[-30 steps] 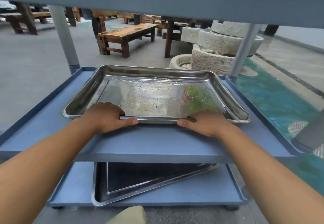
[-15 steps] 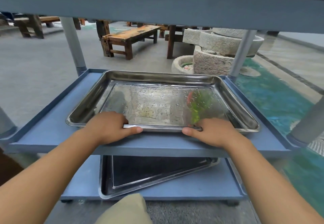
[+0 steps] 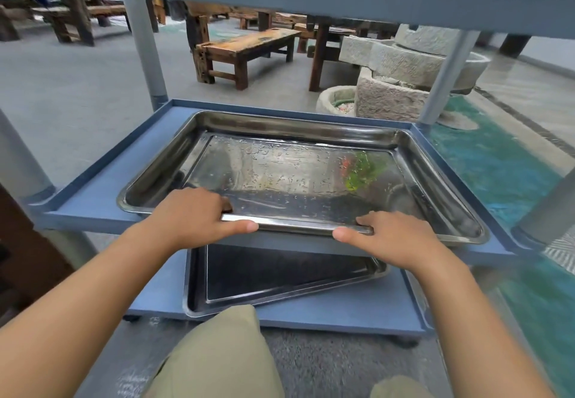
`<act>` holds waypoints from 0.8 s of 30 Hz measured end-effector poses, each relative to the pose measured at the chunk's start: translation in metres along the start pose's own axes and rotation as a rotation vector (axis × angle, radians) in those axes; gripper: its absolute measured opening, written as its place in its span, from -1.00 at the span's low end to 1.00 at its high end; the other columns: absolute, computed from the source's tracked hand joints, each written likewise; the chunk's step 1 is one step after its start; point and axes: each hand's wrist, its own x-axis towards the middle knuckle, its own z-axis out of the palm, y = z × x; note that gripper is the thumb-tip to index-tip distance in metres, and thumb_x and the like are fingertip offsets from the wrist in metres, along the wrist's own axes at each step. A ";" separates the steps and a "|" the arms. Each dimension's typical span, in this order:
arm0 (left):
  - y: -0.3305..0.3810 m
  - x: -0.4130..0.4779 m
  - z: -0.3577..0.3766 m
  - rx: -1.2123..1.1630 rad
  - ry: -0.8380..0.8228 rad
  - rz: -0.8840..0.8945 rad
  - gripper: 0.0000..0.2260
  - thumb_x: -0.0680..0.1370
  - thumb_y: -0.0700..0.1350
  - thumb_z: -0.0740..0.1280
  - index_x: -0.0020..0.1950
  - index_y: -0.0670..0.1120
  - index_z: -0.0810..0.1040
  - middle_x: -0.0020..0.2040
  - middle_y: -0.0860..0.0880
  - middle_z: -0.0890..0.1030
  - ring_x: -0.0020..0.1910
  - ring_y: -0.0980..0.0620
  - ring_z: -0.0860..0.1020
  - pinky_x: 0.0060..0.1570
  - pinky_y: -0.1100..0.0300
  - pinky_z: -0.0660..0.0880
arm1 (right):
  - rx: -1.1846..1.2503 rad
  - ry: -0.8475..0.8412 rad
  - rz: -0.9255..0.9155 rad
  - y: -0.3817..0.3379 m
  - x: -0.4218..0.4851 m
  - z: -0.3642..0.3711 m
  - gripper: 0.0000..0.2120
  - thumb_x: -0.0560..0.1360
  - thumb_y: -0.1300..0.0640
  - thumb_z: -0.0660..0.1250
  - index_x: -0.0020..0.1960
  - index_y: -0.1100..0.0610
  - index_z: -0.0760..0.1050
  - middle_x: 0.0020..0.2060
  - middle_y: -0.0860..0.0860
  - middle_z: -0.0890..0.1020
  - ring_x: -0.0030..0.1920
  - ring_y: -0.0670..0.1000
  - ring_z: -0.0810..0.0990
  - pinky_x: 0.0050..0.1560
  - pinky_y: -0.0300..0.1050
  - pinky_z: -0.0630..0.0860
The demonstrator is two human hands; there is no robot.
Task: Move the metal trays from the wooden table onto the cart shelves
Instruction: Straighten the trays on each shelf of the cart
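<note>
My knees in khaki trousers (image 3: pixel 224 354) sit lowest in view. Just above them, on the cart's bottom shelf (image 3: pixel 342 310), a dark metal tray (image 3: pixel 273 276) lies askew. My left hand (image 3: pixel 189 214) and right hand (image 3: pixel 395 238) each clasp the near rim of the wet steel tray (image 3: pixel 298 173) on the blue middle shelf (image 3: pixel 93 198), thumbs under the lip, fingers curled over the edge into the tray. That near rim overhangs the shelf's front edge. Beyond the cart stand a wooden bench (image 3: pixel 245 49) and stone troughs (image 3: pixel 401 80).
</note>
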 end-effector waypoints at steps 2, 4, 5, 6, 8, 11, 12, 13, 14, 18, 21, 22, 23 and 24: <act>0.002 0.000 -0.002 0.003 0.002 -0.007 -0.07 0.21 0.68 -0.22 0.03 0.11 0.64 -0.16 0.04 0.69 -0.15 0.00 0.63 -0.14 0.08 0.55 | -0.026 0.098 -0.004 -0.001 -0.003 0.003 0.04 0.13 -0.72 -0.23 0.17 -0.10 0.57 0.03 -0.08 0.68 0.05 0.06 0.63 -0.17 -0.05 0.39; 0.003 -0.001 -0.002 0.006 0.017 -0.020 -0.09 0.22 0.68 -0.21 -0.02 0.10 0.64 -0.19 0.04 0.68 -0.19 0.02 0.62 -0.17 0.09 0.55 | -0.056 0.238 -0.027 -0.001 -0.006 0.007 0.00 0.18 -0.71 -0.24 0.13 -0.10 0.59 -0.09 -0.09 0.70 -0.05 0.04 0.65 -0.23 -0.08 0.39; 0.003 -0.002 -0.003 0.006 0.032 -0.024 -0.11 0.23 0.68 -0.21 -0.04 0.10 0.63 -0.20 0.05 0.67 -0.22 0.03 0.62 -0.20 0.09 0.55 | -0.063 0.287 -0.036 -0.002 -0.008 0.009 -0.01 0.20 -0.70 -0.24 0.12 -0.10 0.60 -0.13 -0.09 0.71 -0.09 0.03 0.66 -0.24 -0.09 0.38; 0.004 -0.004 -0.003 0.006 0.046 -0.028 -0.12 0.23 0.67 -0.21 -0.06 0.11 0.63 -0.23 0.06 0.66 -0.25 0.04 0.60 -0.24 0.11 0.53 | -0.063 0.314 -0.037 -0.002 -0.009 0.009 -0.02 0.21 -0.69 -0.23 0.12 -0.10 0.60 -0.15 -0.10 0.71 -0.11 0.02 0.66 -0.23 -0.09 0.37; 0.008 -0.008 -0.003 0.017 0.065 -0.046 -0.14 0.25 0.67 -0.22 -0.06 0.12 0.61 -0.26 0.08 0.64 -0.27 0.05 0.59 -0.29 0.13 0.50 | -0.068 0.338 -0.030 -0.003 -0.011 0.010 -0.04 0.24 -0.69 -0.22 0.11 -0.08 0.61 -0.19 -0.09 0.71 -0.13 0.02 0.66 -0.21 -0.08 0.38; 0.014 -0.015 -0.001 0.055 0.096 -0.083 -0.14 0.29 0.64 -0.21 0.04 0.11 0.60 -0.16 0.07 0.68 -0.19 0.01 0.63 -0.25 0.13 0.52 | -0.097 0.362 -0.030 -0.004 -0.013 0.011 -0.06 0.28 -0.66 -0.20 0.07 -0.06 0.63 -0.23 -0.08 0.70 -0.15 0.03 0.66 -0.14 -0.04 0.40; 0.016 -0.016 -0.001 0.066 0.104 -0.088 -0.14 0.30 0.64 -0.21 0.07 0.09 0.58 -0.15 0.06 0.68 -0.17 0.01 0.63 -0.25 0.13 0.50 | -0.108 0.362 -0.030 -0.004 -0.014 0.010 -0.08 0.30 -0.65 -0.20 0.06 -0.05 0.63 -0.23 -0.08 0.70 -0.14 0.03 0.65 -0.07 -0.01 0.42; 0.017 -0.018 -0.002 0.078 0.105 -0.093 -0.14 0.30 0.63 -0.22 0.06 0.07 0.57 -0.16 0.06 0.67 -0.17 0.01 0.63 -0.23 0.13 0.47 | -0.116 0.358 -0.028 -0.005 -0.015 0.010 -0.11 0.32 -0.63 -0.20 0.06 -0.05 0.63 -0.22 -0.08 0.69 -0.10 0.04 0.64 0.00 0.02 0.42; 0.018 -0.020 -0.004 0.087 0.095 -0.098 -0.14 0.30 0.62 -0.24 0.02 0.06 0.56 -0.18 0.07 0.65 -0.16 0.01 0.62 -0.16 0.10 0.45 | -0.122 0.350 -0.029 -0.006 -0.017 0.010 -0.15 0.36 -0.60 -0.17 0.07 -0.04 0.62 -0.17 -0.08 0.69 -0.05 0.04 0.62 0.07 0.04 0.42; 0.028 -0.039 -0.009 -0.010 0.031 -0.082 -0.29 0.43 0.49 -0.08 0.27 0.05 0.50 0.16 0.06 0.60 0.26 0.00 0.51 0.42 -0.25 0.12 | -0.075 0.281 -0.094 -0.009 -0.031 0.014 -0.37 0.48 -0.39 0.09 0.34 0.01 0.45 0.23 0.03 0.58 0.29 0.09 0.46 0.41 0.12 0.26; 0.034 -0.066 -0.006 -0.119 0.113 0.033 -0.37 0.53 0.33 0.11 0.46 -0.02 0.37 0.43 0.00 0.43 0.49 -0.01 0.28 0.49 -0.29 0.01 | 0.089 0.334 -0.232 -0.005 -0.050 0.019 -0.42 0.52 -0.26 0.19 0.43 0.04 0.35 0.42 0.05 0.39 0.48 0.07 0.26 0.51 0.08 0.14; 0.035 -0.074 -0.004 -0.144 0.153 0.069 -0.42 0.56 0.27 0.16 0.45 -0.07 0.39 0.45 -0.04 0.42 0.49 -0.06 0.29 0.47 -0.29 0.09 | 0.159 0.371 -0.315 -0.006 -0.056 0.022 -0.47 0.55 -0.20 0.22 0.42 0.06 0.38 0.43 0.04 0.38 0.49 0.06 0.25 0.49 0.05 0.19; 0.036 -0.081 -0.002 -0.155 0.198 0.105 -0.48 0.58 0.19 0.20 0.41 -0.12 0.44 0.44 -0.10 0.42 0.46 -0.13 0.32 0.44 -0.27 0.19 | 0.211 0.409 -0.406 -0.009 -0.062 0.027 -0.52 0.56 -0.13 0.25 0.38 0.09 0.42 0.41 0.03 0.40 0.48 0.05 0.27 0.46 0.03 0.25; 0.038 -0.088 0.002 -0.155 0.255 0.142 -0.55 0.58 0.09 0.23 0.33 -0.17 0.51 0.42 -0.15 0.44 0.42 -0.20 0.37 0.39 -0.23 0.28 | 0.236 0.434 -0.490 -0.012 -0.066 0.033 -0.57 0.55 -0.07 0.27 0.35 0.11 0.46 0.38 0.03 0.42 0.47 0.05 0.28 0.43 0.04 0.30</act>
